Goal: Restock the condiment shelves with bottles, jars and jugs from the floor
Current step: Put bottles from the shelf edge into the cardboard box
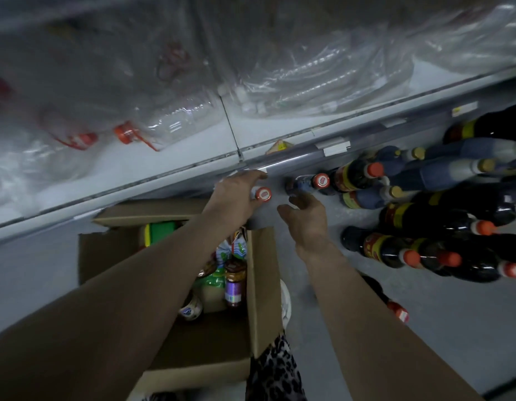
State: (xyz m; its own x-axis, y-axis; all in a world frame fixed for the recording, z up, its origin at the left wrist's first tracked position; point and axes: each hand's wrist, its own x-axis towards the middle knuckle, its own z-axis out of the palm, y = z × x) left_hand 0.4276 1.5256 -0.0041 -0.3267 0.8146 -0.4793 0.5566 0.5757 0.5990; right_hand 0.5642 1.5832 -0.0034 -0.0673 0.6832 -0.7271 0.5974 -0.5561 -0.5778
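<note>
My left hand (236, 195) grips a bottle with a red cap (263, 194) just below the shelf's front edge (170, 178). My right hand (307, 218) hovers with relaxed, spread fingers just under another red-capped bottle with a blue label (308, 182) standing on the floor; I cannot tell whether it touches it. To the right, several dark sauce bottles (424, 244) with red caps and blue-labelled bottles (442, 169) stand crowded on the grey floor.
An open cardboard box (262, 285) below my left arm holds jars, packets and a purple-labelled jar (235, 282). The white shelf above carries clear plastic-wrapped jugs (175, 123) with red caps. One bottle (397, 311) stands behind my right forearm.
</note>
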